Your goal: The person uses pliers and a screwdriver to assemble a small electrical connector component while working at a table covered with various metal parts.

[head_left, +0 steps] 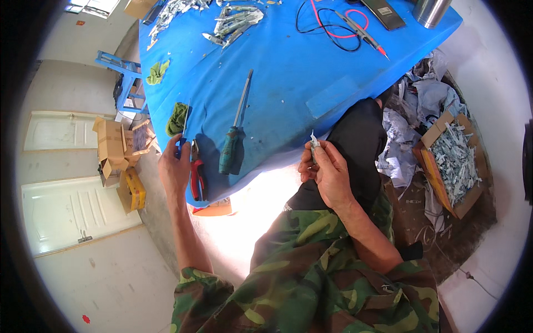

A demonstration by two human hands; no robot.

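At the left edge of the blue-covered table (277,122), my left hand (174,171) is closed around the blue handle of a small thin-shafted screwdriver (186,123). Its tip points away from me, beside a crumpled green cloth (176,119). Over my lap, my right hand (332,173) pinches a small whitish strip-like piece (314,142) with a thin pointed end sticking up; the fingers cover its lower part. Red-handled pliers (195,178) lie just right of my left hand. Further right rests a large screwdriver (229,149) with a dark green handle.
Similar strips (239,23) are heaped at the table's far side. Red and black test leads (358,32), a dark flat device (384,13) and a metal cylinder (431,12) sit far right. On the right, an open cardboard box (430,176) holds many strips beside plastic bags (397,145).
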